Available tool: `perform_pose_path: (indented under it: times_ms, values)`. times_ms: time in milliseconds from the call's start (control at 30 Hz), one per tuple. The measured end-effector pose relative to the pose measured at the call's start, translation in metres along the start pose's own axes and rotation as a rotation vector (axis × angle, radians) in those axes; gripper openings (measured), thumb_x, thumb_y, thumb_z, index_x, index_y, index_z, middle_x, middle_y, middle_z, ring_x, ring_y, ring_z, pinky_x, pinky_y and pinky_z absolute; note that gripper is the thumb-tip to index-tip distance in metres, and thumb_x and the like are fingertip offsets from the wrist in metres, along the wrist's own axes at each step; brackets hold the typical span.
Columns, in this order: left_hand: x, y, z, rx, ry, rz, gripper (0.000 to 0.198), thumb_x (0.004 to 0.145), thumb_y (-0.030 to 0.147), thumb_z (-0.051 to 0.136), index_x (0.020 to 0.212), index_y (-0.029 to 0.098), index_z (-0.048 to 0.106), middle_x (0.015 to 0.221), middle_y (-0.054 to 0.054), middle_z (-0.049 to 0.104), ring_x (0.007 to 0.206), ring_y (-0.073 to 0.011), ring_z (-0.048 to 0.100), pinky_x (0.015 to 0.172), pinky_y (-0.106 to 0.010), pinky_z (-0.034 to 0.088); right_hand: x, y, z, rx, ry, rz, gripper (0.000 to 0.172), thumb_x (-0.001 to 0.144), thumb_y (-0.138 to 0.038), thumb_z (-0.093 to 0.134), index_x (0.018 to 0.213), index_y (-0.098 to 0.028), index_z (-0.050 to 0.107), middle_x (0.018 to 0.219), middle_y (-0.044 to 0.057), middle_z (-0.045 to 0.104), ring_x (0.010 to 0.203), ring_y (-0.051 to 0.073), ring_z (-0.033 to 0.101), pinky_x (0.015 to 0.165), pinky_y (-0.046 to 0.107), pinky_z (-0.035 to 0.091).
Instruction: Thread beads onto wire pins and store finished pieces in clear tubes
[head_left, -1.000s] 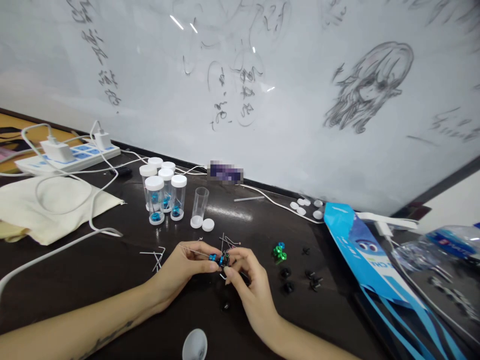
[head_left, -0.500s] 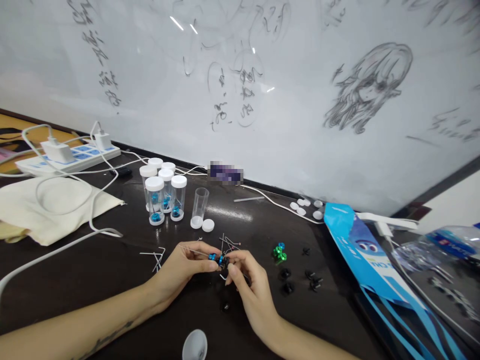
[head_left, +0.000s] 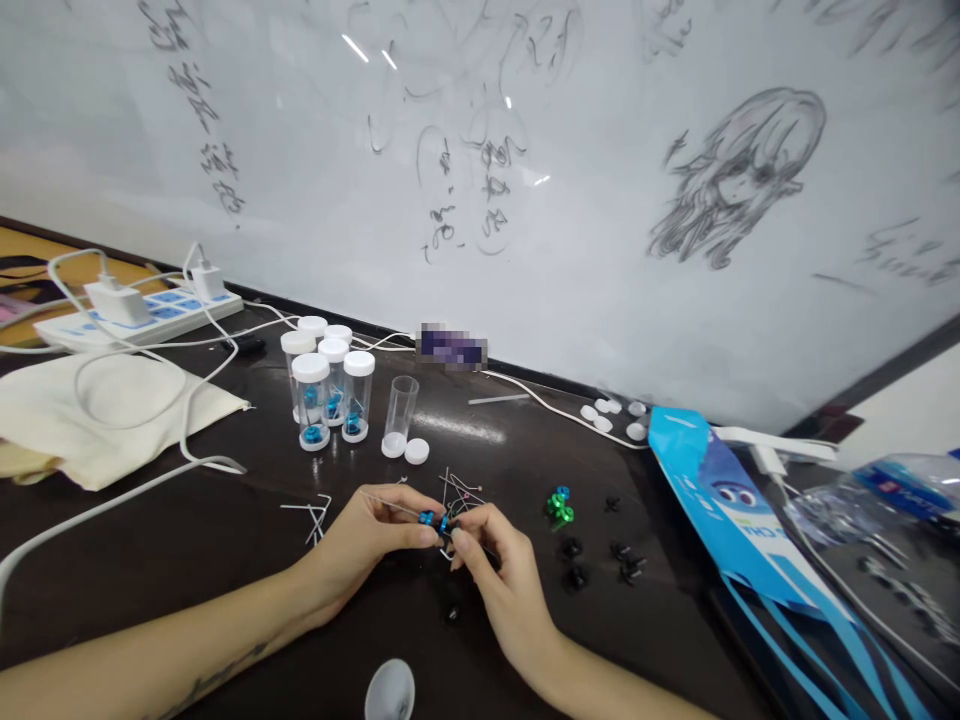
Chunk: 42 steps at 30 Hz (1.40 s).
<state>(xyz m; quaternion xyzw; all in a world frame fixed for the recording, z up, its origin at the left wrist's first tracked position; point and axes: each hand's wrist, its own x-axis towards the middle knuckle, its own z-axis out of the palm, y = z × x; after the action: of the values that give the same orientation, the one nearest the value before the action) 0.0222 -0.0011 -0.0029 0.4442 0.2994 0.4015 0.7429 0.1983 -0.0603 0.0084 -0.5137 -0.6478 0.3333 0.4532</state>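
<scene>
Above the dark table, my left hand pinches a small blue metal part between thumb and fingers. A thin metal rod sticks out from that grip toward the upper left. Facing it, the closed fingertips of my right hand hold a second small blue part with something dark beside it. My fingers cover much of both pieces. Just behind my hands lie several thin bent wires; L-shaped hex keys lie to the left.
Lidded clear tubes with blue parts stand at the back left, near an uncapped tube and its white cap. Green parts and black parts lie to the right, before a blue bag. A white cup-shaped piece is in front.
The two blue parts between my fingertips look slightly farther apart. Both hands stay almost in place, and the things on the table have not moved.
</scene>
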Motion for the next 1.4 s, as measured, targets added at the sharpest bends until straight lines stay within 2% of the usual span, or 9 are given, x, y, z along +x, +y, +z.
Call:
perform_pose_path:
  times_ms: [533, 867, 1100, 1267, 1400]
  values:
    - [0.0010, -0.0009, 0.0008, -0.041, -0.017, 0.001, 0.022, 0.062, 0.014, 0.085, 0.083, 0.017, 0.078, 0.074, -0.003, 0.078, 0.071, -0.0152, 0.070, 0.073, -0.024, 0.051, -0.0004, 0.0032, 0.0004, 0.024, -0.010, -0.002, 0.030, 0.098, -0.038, 0.050, 0.078, -0.018, 0.059, 0.070, 0.000, 0.061, 0.068, 0.013, 0.058, 0.066, 0.023, 0.041]
    - [0.0030, -0.0026, -0.0003, -0.045, -0.008, 0.026, 0.023, 0.061, 0.014, 0.086, 0.083, 0.017, 0.078, 0.073, -0.003, 0.078, 0.071, -0.0145, 0.069, 0.074, -0.023, 0.050, -0.0006, 0.0043, 0.0023, 0.071, -0.018, -0.039, 0.046, 0.103, -0.042, 0.036, 0.071, -0.016, 0.058, 0.067, 0.002, 0.060, 0.064, 0.014, 0.058, 0.066, 0.025, 0.043]
    - [0.0029, -0.0019, 0.0003, -0.028, 0.044, 0.041, 0.022, 0.060, 0.014, 0.087, 0.081, 0.018, 0.079, 0.069, 0.000, 0.076, 0.065, -0.0108, 0.064, 0.070, -0.021, 0.047, -0.0029, 0.0076, 0.0030, 0.135, -0.043, -0.055, 0.046, 0.102, -0.045, 0.036, 0.083, -0.015, 0.066, 0.066, 0.003, 0.063, 0.060, 0.014, 0.059, 0.061, 0.025, 0.045]
    - [0.0028, -0.0012, 0.0002, -0.022, 0.035, 0.043, 0.022, 0.060, 0.015, 0.087, 0.081, 0.018, 0.079, 0.070, -0.001, 0.076, 0.066, -0.0120, 0.064, 0.070, -0.022, 0.047, -0.0057, 0.0040, 0.0017, 0.148, -0.045, -0.103, 0.044, 0.102, -0.043, 0.036, 0.086, -0.015, 0.066, 0.067, 0.004, 0.063, 0.061, 0.014, 0.060, 0.061, 0.025, 0.045]
    - [0.0021, -0.0016, -0.0001, -0.016, 0.018, 0.028, 0.022, 0.061, 0.016, 0.086, 0.082, 0.018, 0.078, 0.071, -0.002, 0.076, 0.068, -0.0143, 0.066, 0.072, -0.025, 0.048, -0.0063, 0.0043, 0.0000, 0.150, -0.037, -0.140, 0.040, 0.102, -0.041, 0.035, 0.099, -0.017, 0.067, 0.072, 0.003, 0.063, 0.062, 0.014, 0.060, 0.065, 0.027, 0.046]
